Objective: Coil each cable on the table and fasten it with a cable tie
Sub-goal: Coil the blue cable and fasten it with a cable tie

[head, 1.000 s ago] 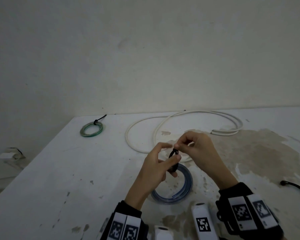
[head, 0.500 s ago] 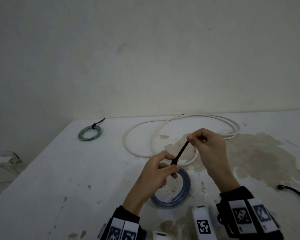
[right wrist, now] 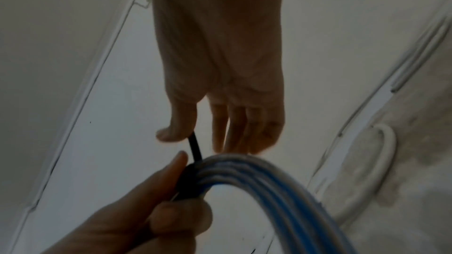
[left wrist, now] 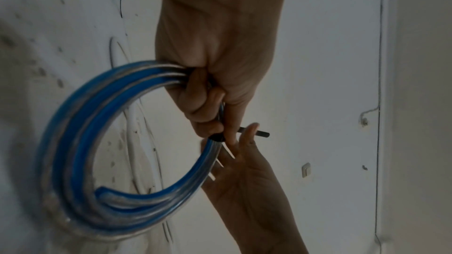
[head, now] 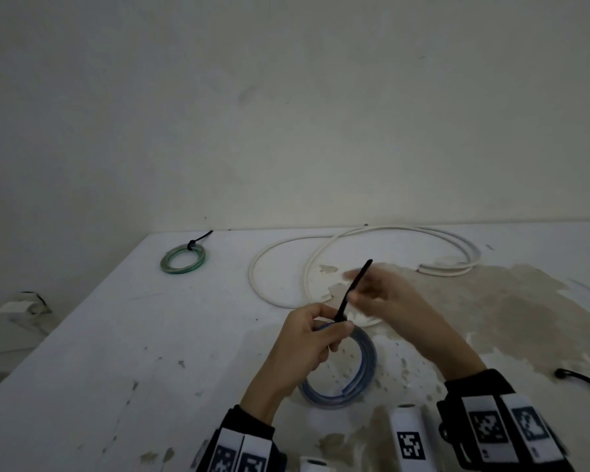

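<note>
My left hand holds up a coil of blue and clear cable just above the white table, gripping the bundle where a black cable tie wraps it. The tie's tail sticks up and away from the coil. My right hand, blurred, is beside the tail with straight fingers. In the right wrist view the tie runs between thumb and fingers of the right hand, above the coil. In the left wrist view the left hand clasps the coil.
A green coil fastened with a black tie lies at the far left corner. A long white cable sprawls in loose loops across the back. A black cable end lies at the right edge. The table's left edge drops to the floor.
The right hand pulled the tie's tail out through its head, then slid back down toward the coil with its fingers straightened. The tail's tip now stands free above the hand.
</note>
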